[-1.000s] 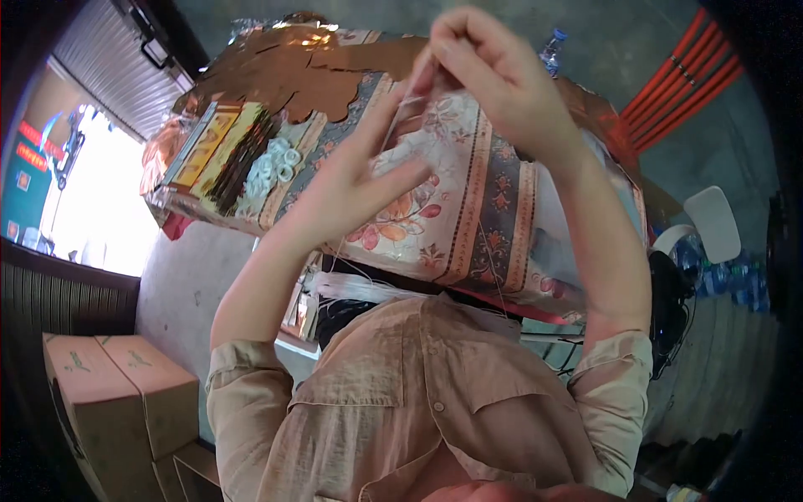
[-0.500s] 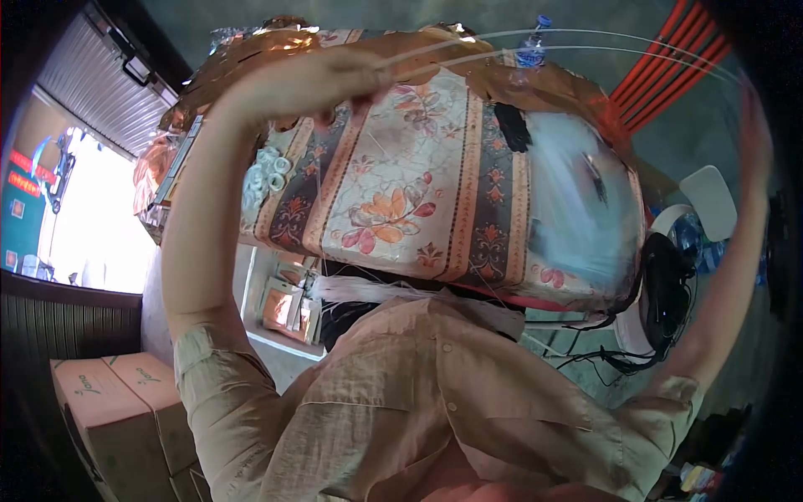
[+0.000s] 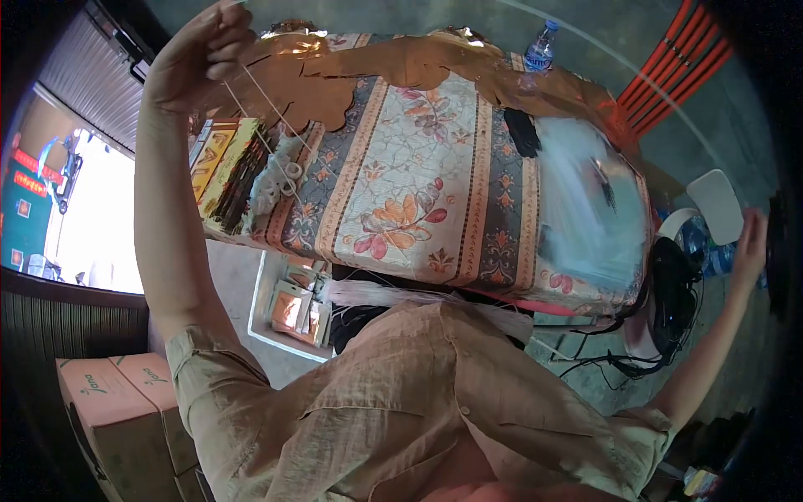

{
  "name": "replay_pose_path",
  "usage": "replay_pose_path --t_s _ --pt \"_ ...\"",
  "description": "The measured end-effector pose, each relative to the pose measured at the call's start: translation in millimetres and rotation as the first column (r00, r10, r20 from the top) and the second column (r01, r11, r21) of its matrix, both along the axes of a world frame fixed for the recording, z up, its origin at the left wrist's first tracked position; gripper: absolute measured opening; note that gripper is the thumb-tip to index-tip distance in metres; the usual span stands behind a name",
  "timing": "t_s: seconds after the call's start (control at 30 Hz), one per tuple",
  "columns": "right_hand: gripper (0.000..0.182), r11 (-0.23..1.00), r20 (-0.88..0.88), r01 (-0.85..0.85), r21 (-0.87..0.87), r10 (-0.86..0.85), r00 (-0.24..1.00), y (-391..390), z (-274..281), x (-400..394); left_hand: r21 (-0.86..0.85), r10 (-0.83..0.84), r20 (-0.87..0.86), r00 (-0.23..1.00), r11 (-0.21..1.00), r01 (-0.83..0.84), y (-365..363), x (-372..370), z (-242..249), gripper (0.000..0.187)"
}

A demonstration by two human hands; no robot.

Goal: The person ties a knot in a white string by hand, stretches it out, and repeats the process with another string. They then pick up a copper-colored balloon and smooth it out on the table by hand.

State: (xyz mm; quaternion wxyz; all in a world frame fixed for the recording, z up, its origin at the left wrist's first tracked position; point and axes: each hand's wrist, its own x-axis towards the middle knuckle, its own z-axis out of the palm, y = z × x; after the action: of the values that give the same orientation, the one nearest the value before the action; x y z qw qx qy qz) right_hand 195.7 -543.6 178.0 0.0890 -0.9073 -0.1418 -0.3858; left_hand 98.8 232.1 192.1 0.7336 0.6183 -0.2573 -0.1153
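Observation:
My left hand [image 3: 205,54] is raised at the upper left, fingers curled around white string [image 3: 268,102]. Two strands hang from it toward the table, and a pale arc of string at the upper right runs toward my right hand [image 3: 753,247]. That hand is stretched far out to the right, beyond the table, its fingers closed and slightly blurred. Below my left hand lie white coiled rings [image 3: 280,176] beside a yellow box [image 3: 219,171]. A floral cloth [image 3: 401,184] covers the table between my arms.
Clear plastic bags [image 3: 590,217] and a black cloth-like item [image 3: 522,132] lie on the table's right. Brown sheeting [image 3: 393,69] lines the far edge, near a water bottle [image 3: 540,48]. Red poles [image 3: 669,71], a black bag [image 3: 672,284] and cardboard boxes [image 3: 117,389] stand around.
My left hand has moved up and left, away from over the table, with the string. My right hand has dropped lower at the far right. The string arc has shifted.

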Motion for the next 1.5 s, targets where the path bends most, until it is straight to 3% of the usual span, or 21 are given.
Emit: replay_pose_path --t_s 0.1,0.2,0.27,0.33,0.4,0.47,0.53,0.6,0.63,0.67,0.7,0.73,0.8,0.9,1.1,1.2,1.3,1.37,1.4,1.47,1.5 --pt "0.017 0.984 -0.144 -0.124 0.128 0.142 0.979 49 -38 -33 -0.163 0.168 0.038 0.985 0.974 -0.159 20 -4 -4 0.015" --pt "0.006 0.832 -0.442 -0.148 0.535 0.425 0.79 98 -64 -68 -0.21 0.295 -0.015 0.956 0.933 -0.291 38 -3 -12 0.018" --pt "0.007 0.732 -0.536 -0.154 0.664 0.609 0.585 132 -71 -93 -0.077 0.694 0.078 0.715 0.72 -0.69 51 0 -21 0.017" --pt "0.003 0.603 -0.576 -0.06 0.795 0.783 0.233 138 -87 -104 0.101 0.792 0.13 0.596 0.587 -0.803 48 -11 -15 0.016" --pt "0.014 0.463 -0.472 0.118 0.879 0.88 0.059 150 -105 -119 -0.229 0.891 -0.024 0.454 0.437 -0.87 32 -13 -16 0.016" --pt "0.018 0.281 -0.29 0.196 0.94 0.957 0.017 161 -120 -125 -0.418 0.854 -0.2 0.48 0.369 -0.83 4 -27 -10 0.016" --pt "0.018 0.257 -0.274 0.263 0.93 0.961 0.029 156 -134 -122 -0.667 0.753 -0.382 0.536 0.177 -0.724 4 -32 -11 0.017" --pt "0.018 0.23 -0.255 0.33 0.915 0.966 0.036 162 -141 -119 -0.685 0.525 -0.17 0.834 0.546 -0.482 -3 -41 -32 0.016" --pt "0.017 0.371 -0.381 0.157 0.915 0.924 0.032 180 -141 -116 -0.58 0.426 -0.095 0.9 0.711 -0.398 -21 -36 -45 0.011" --pt "0.017 0.5 -0.499 -0.021 0.866 0.865 0.051 201 -139 -113 -0.27 0.709 -0.086 0.7 0.659 -0.702 -73 -43 -45 0.014" --pt "0.016 0.514 -0.51 -0.036 0.857 0.856 0.082 226 -133 -112 -0.065 0.808 -0.07 0.586 0.582 -0.811 -124 -43 -49 0.019" --pt "0.014 0.529 -0.522 -0.052 0.847 0.845 0.115 254 -126 -110 0.134 0.749 0.052 0.66 0.65 -0.748 -148 -37 -64 0.023" --pt "0.012 0.544 -0.501 -0.282 0.79 0.839 0.212 296 -119 -97 0.277 0.44 -0.089 0.893 0.873 -0.402 -196 -41 -81 0.022" --pt "0.013 0.445 -0.44 -0.177 0.878 0.895 0.072 335 -115 -77 0.44 0.27 0.248 0.93 0.824 -0.357 -226 -30 -120 0.02" --pt "0.02 0.551 -0.566 -0.132 0.824 0.811 -0.148 364 -128 -57 0.441 0.232 0.192 0.954 0.848 -0.295 -231 -27 -144 0.032" --pt "0.02 0.472 -0.504 -0.197 0.859 0.848 -0.166 369 -139 -53 0.442 0.241 0.157 0.958 0.85 -0.286 -225 -28 -145 0.03" --pt "0.02 0.351 -0.34 -0.005 0.936 0.903 -0.263 364 -137 -58 0.401 0.306 0.192 0.933 0.843 -0.359 -222 -24 -153 0.022" --pt "0.019 0.1 -0.082 0.159 0.982 0.99 -0.115 362 -139 -59 0.342 0.371 0.266 0.89 0.826 -0.447 -221 -22 -164 0.019" --pt "0.019 0.097 -0.077 0.16 0.982 0.989 -0.127 364 -139 -59 0.406 0.403 0.207 0.892 0.794 -0.453 -225 -22 -169 0.016" --pt "0.017 0.077 -0.072 -0.08 0.994 0.995 0.065 368 -138 -57 0.472 0.451 0.148 0.88 0.75 -0.463 -232 -27 -171 0.015" --pt "0.016 0.261 -0.218 -0.267 0.928 0.959 0.183 372 -145 -55 0.435 0.394 0.216 0.893 0.78 -0.45 -236 -33 -164 0.016"
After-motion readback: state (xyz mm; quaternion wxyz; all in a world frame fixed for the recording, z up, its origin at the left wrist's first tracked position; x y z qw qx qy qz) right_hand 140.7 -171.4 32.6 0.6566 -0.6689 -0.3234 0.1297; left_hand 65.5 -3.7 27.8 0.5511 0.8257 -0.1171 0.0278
